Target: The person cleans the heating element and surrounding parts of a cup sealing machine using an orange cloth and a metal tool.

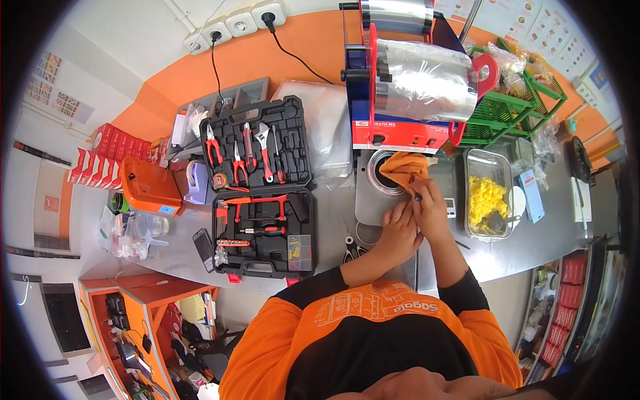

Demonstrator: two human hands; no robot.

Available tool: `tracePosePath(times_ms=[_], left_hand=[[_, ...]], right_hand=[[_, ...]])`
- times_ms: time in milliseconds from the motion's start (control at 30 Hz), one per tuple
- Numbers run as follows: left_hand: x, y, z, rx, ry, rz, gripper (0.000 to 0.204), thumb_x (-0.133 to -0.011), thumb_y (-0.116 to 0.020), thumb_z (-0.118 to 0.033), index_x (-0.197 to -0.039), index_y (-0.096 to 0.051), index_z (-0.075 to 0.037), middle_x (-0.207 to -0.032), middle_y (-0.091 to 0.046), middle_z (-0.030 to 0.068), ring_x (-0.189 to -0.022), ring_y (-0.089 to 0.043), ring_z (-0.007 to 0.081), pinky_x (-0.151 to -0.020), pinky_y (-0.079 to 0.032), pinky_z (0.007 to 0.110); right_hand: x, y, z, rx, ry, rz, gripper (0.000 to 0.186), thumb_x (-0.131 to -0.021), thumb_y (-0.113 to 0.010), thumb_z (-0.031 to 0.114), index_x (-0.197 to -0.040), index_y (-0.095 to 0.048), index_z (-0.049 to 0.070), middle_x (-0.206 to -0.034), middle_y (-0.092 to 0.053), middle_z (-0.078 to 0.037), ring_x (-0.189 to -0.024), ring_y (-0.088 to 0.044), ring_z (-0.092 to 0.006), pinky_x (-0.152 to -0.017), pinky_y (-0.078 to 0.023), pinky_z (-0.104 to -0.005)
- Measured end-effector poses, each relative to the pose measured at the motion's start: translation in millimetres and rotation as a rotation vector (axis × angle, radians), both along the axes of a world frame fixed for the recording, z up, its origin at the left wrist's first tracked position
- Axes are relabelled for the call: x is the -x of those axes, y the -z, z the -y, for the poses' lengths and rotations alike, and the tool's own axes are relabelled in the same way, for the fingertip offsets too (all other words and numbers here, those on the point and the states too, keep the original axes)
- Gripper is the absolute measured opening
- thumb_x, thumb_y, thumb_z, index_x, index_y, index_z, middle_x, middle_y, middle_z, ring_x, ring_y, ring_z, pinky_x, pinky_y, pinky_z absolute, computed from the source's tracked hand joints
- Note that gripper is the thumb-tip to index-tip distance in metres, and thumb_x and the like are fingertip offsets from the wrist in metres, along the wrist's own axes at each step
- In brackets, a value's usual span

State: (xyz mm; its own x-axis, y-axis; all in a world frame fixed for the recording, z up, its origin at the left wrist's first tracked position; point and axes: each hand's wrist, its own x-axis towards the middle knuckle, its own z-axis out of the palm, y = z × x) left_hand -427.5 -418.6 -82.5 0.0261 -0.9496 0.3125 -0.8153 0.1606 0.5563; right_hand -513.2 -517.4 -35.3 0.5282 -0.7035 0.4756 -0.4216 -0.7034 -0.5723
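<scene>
My right hand (430, 203) is closed around a small dark stick-like thing (418, 197), its kind unclear. Its fingertips meet the lower edge of an orange cloth (404, 168); I cannot tell whether they grip it. Pressed against it on the left is my left hand (399, 230), fingers curled, what they hold hidden. Partly under the cloth lies a round metal ring (377, 180) in the grey base plate (367, 203) of a red and blue cup-sealing machine (403, 133). Clear film (427, 80) is wound on its rollers.
An open black tool case (265, 195) with red-handled tools lies left, near a phone (203, 249) and a tape dispenser (196, 183). Scissors (351, 251) rest by my left wrist. To the right stand a glass dish (509, 175) of yellow food and green racks (497, 113).
</scene>
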Motion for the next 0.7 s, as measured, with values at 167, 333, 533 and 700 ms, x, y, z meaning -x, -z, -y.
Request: tracePosePath(times_ms=[167, 333, 533, 700], left_hand=[[-3.5, -5.7, 21.6, 0.117, 0.078, 0.03, 0.063, -0.086, -0.069, -0.025, -0.139, -0.048, 0.003, -0.139, -0.05, 0.0221, -0.135, -0.041, 0.037, -0.103, -0.031, 0.053], [-18.3, -12.3, 14.4, 0.048, -0.076, -0.077, 0.045, -0.088, -0.067, -0.021, -0.125, -0.053, 0.001, -0.13, -0.053, 0.021, -0.127, -0.045, 0.0382, -0.103, -0.033, 0.052], [-69.2, 43.2, -14.2, 0.077, -0.912, -0.474, 0.036, -0.094, -0.069, -0.023, -0.121, -0.055, -0.005, -0.122, -0.059, 0.0114, -0.109, -0.056, 0.0282, -0.095, -0.043, 0.042], [-62.8, 45.8, -29.8, -0.493, -0.299, -1.893, 0.038, -0.101, -0.064, -0.029, -0.13, -0.052, -0.007, -0.127, -0.062, 0.0066, -0.113, -0.062, 0.0192, -0.107, -0.046, 0.037]], right_hand=[[11.9, 6.4, 21.3, 0.016, -0.011, 0.106, 0.023, -0.085, -0.069, -0.004, -0.106, -0.067, 0.003, -0.105, -0.064, -0.015, -0.097, -0.067, -0.0327, -0.082, -0.054, -0.0402], [15.1, 5.2, 31.5, -0.053, 0.02, 0.207, 0.017, -0.088, -0.067, -0.007, -0.103, -0.07, 0.002, -0.095, -0.064, -0.014, -0.086, -0.066, -0.0274, -0.079, -0.053, -0.0337], [13.0, 12.9, 27.5, -0.07, 0.045, 0.247, 0.015, -0.091, -0.067, -0.003, -0.104, -0.07, 0.002, -0.097, -0.065, -0.015, -0.089, -0.067, -0.0287, -0.079, -0.054, -0.0355], [11.1, 18.2, 19.3, -0.097, 0.111, 0.274, 0.015, -0.092, -0.066, -0.002, -0.105, -0.07, 0.002, -0.099, -0.065, -0.015, -0.087, -0.067, -0.0282, -0.079, -0.053, -0.0357]])
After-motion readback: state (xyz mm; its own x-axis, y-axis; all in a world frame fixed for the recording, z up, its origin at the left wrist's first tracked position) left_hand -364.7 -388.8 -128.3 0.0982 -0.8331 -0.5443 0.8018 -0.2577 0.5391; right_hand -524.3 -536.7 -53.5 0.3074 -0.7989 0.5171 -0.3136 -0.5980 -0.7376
